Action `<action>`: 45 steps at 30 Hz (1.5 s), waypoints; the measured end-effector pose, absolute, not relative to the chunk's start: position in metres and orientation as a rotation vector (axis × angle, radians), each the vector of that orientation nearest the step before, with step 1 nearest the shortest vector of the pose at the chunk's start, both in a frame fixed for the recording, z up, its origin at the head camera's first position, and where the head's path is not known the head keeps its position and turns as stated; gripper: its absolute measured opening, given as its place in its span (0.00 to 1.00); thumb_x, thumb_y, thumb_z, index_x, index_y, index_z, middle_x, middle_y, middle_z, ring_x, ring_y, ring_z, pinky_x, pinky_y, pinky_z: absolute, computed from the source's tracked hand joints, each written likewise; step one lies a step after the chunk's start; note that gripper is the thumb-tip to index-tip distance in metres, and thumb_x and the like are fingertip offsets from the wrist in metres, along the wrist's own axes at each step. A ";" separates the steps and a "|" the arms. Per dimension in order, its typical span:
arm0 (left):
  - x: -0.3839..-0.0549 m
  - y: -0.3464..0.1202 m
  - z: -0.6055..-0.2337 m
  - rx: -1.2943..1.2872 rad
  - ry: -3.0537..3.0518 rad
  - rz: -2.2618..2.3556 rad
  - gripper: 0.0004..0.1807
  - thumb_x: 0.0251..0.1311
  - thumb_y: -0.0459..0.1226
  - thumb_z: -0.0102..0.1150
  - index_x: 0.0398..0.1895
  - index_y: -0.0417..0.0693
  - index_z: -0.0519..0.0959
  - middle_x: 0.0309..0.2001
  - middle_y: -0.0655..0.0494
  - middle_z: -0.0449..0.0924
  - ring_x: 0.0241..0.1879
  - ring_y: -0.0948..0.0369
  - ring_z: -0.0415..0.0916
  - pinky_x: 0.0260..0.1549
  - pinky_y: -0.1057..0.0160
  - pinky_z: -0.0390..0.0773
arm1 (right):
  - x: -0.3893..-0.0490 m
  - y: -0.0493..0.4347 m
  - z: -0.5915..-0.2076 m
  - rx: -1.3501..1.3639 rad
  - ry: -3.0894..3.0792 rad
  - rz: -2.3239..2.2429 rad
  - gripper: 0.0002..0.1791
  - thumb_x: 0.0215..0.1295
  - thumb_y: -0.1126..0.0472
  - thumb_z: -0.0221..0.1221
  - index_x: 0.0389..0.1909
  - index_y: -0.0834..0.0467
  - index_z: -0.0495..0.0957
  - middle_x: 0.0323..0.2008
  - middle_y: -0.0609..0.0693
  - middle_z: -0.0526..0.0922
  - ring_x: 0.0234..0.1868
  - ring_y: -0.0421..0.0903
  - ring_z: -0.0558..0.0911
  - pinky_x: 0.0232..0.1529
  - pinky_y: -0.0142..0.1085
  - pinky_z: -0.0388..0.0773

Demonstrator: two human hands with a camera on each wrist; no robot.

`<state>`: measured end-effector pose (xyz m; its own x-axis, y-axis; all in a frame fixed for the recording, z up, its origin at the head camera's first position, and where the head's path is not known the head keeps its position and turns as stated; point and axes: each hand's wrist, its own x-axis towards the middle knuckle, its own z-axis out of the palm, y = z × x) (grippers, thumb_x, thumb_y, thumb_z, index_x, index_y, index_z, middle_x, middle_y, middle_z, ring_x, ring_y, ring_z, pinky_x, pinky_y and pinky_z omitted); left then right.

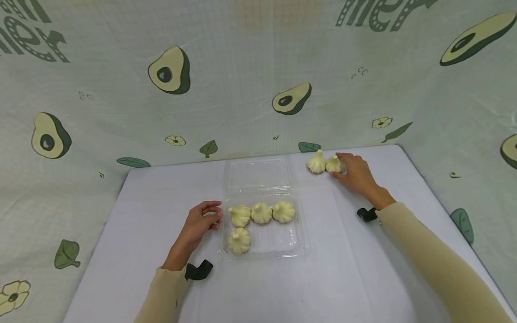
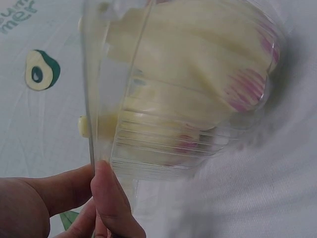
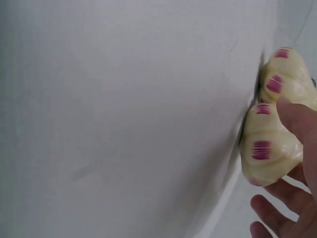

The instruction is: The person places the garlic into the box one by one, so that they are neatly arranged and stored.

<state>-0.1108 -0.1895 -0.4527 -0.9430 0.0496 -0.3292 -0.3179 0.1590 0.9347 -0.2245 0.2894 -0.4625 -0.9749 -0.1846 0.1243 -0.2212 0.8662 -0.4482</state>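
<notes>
A clear plastic clamshell container (image 1: 278,242) lies with its lid (image 1: 258,174) folded back toward the wall. Several garlic bulbs (image 1: 239,241) sit inside, in a row along the back and one at the front left. At the left side, my left hand (image 1: 200,224) pinches the container's rim (image 2: 90,99) between thumb and fingers. Far right on the table, my right hand (image 1: 356,176) holds a garlic bulb (image 3: 267,144) with thumb and fingers around it. A second garlic bulb (image 1: 316,162) stands beside that one, to its left. Purple streaks mark the pale bulbs in the wrist views.
A white cloth covers the table (image 1: 331,278). Behind and at both sides hangs a pale curtain (image 1: 242,112) printed with avocados and leaves. A black strap-like piece (image 1: 199,270) is at the left wrist, another (image 1: 366,214) at the right.
</notes>
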 end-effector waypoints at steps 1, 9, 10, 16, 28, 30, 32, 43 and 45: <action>-0.111 -0.190 -0.453 -0.260 2.156 1.852 0.23 0.74 0.29 0.61 0.69 0.32 0.73 0.47 0.51 0.79 0.36 0.62 0.80 0.34 0.69 0.85 | -0.225 0.289 -0.463 0.315 -2.961 0.726 0.38 0.70 0.58 0.70 0.73 0.72 0.67 0.69 0.73 0.72 0.66 0.74 0.70 0.68 0.69 0.63; -0.111 -0.190 -0.454 -0.261 2.161 1.850 0.23 0.75 0.29 0.59 0.70 0.32 0.73 0.48 0.49 0.78 0.36 0.63 0.80 0.34 0.69 0.85 | -0.230 0.290 -0.467 0.259 -2.961 0.713 0.38 0.70 0.57 0.71 0.72 0.74 0.69 0.66 0.75 0.74 0.64 0.76 0.71 0.67 0.70 0.65; -0.111 -0.191 -0.455 -0.261 2.160 1.852 0.23 0.75 0.29 0.59 0.70 0.32 0.73 0.48 0.49 0.78 0.36 0.63 0.80 0.34 0.69 0.85 | -0.231 0.290 -0.467 0.251 -2.965 0.717 0.38 0.70 0.57 0.71 0.72 0.74 0.68 0.66 0.76 0.73 0.64 0.76 0.71 0.67 0.70 0.65; -0.112 -0.191 -0.454 -0.256 2.150 1.862 0.23 0.75 0.29 0.60 0.70 0.32 0.72 0.48 0.50 0.78 0.36 0.63 0.80 0.34 0.69 0.85 | -0.232 0.290 -0.467 0.218 -2.993 0.733 0.39 0.72 0.56 0.70 0.72 0.75 0.67 0.66 0.77 0.72 0.65 0.77 0.70 0.68 0.70 0.63; -0.112 -0.191 -0.454 -0.253 2.147 1.856 0.23 0.75 0.29 0.59 0.70 0.32 0.72 0.48 0.50 0.78 0.36 0.63 0.80 0.35 0.69 0.84 | -0.227 0.288 -0.466 0.191 -2.947 0.689 0.37 0.69 0.57 0.72 0.69 0.76 0.70 0.62 0.77 0.76 0.61 0.77 0.72 0.64 0.70 0.67; -0.112 -0.191 -0.453 -0.255 2.144 1.858 0.23 0.75 0.29 0.59 0.70 0.32 0.72 0.48 0.50 0.78 0.36 0.63 0.80 0.35 0.69 0.84 | -0.224 0.288 -0.465 0.174 -2.948 0.669 0.37 0.68 0.57 0.72 0.68 0.75 0.71 0.61 0.77 0.77 0.60 0.76 0.73 0.64 0.70 0.68; -0.112 -0.191 -0.453 -0.256 2.142 1.860 0.23 0.75 0.28 0.58 0.70 0.32 0.72 0.47 0.51 0.78 0.36 0.63 0.80 0.35 0.69 0.84 | -0.221 0.290 -0.464 0.162 -2.950 0.652 0.36 0.68 0.56 0.73 0.67 0.75 0.72 0.61 0.76 0.77 0.60 0.76 0.73 0.64 0.70 0.68; -0.113 -0.191 -0.455 -0.270 2.127 1.875 0.23 0.74 0.28 0.59 0.69 0.31 0.73 0.47 0.50 0.78 0.35 0.63 0.80 0.33 0.69 0.84 | -0.191 0.296 -0.443 0.161 -2.875 0.706 0.38 0.65 0.58 0.75 0.68 0.73 0.72 0.61 0.75 0.77 0.61 0.76 0.71 0.63 0.71 0.67; -0.113 -0.191 -0.454 -0.267 2.129 1.878 0.23 0.74 0.28 0.60 0.69 0.32 0.73 0.47 0.50 0.78 0.35 0.63 0.80 0.33 0.69 0.84 | -0.183 0.293 -0.437 0.192 -2.855 0.718 0.38 0.64 0.58 0.76 0.68 0.72 0.72 0.61 0.74 0.78 0.61 0.75 0.72 0.62 0.71 0.67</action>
